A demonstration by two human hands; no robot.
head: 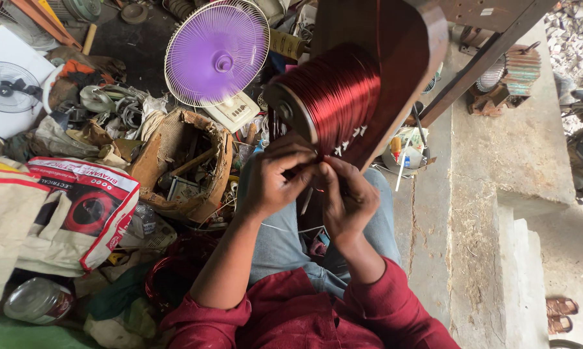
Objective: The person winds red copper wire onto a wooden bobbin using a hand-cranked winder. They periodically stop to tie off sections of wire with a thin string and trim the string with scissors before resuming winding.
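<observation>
A large spool of dark red enamelled wire (333,90) sits on a wooden winding frame (407,58) right in front of me. My left hand (275,178) and my right hand (346,197) meet just below the spool's near edge. The fingertips of both hands pinch the fine red wire where it leaves the coil. Both fingers are closed tight on the strand. My knees in grey trousers (285,245) lie under the hands, and my red sleeves show at the bottom.
A purple-bladed table fan (217,52) stands behind the spool. A torn cardboard box of parts (188,168) and printed sacks (78,213) crowd the left floor. A red wire coil (175,271) lies by my left knee. Concrete steps (517,194) rise on the right.
</observation>
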